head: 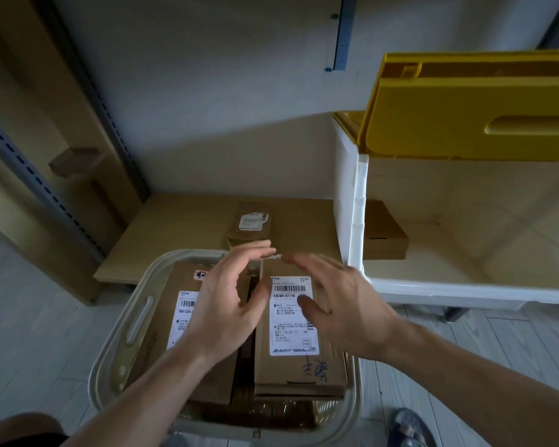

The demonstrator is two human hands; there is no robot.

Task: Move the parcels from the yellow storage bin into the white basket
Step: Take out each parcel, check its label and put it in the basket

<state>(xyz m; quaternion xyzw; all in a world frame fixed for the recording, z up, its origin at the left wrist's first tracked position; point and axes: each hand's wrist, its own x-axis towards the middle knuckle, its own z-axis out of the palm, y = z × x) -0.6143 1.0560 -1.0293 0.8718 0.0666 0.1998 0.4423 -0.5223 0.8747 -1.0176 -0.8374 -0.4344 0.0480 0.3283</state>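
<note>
- The yellow storage bin (471, 101) fills the upper right, its yellow lid tipped up over a white-walled body. Through the open front only one brown parcel in the bin (384, 233) shows, lying flat near the left wall.
- The white basket (133, 321) sits on the floor just below the camera, holding at least two flat cardboard parcels side by side.
- The right-hand parcel (299, 362) lies label up on top of the stack; the left-hand parcel (181, 317) lies beside it, partly hidden by the left forearm.
- A further small box (250, 225) rests on a sheet of cardboard (175, 227) beyond the basket, outside both containers.
- The left hand (226, 304) hovers above the basket with fingers spread and lightly bent, gripping nothing; thumb turned toward the middle.
- The right hand (339, 301) mirrors it, palm down, fingers loose and wide, blurred at the tips, also holding nothing. Fingertips of the two hands nearly meet over the far edge of the right-hand parcel.
- Judging from this, a parcel has just been set down and the step in hand is the release. To do it well, lift both hands straight up so the box is not dragged askew, check that it lies flat within the rim, then swing right to the bin's opening for the remaining parcel.
</note>
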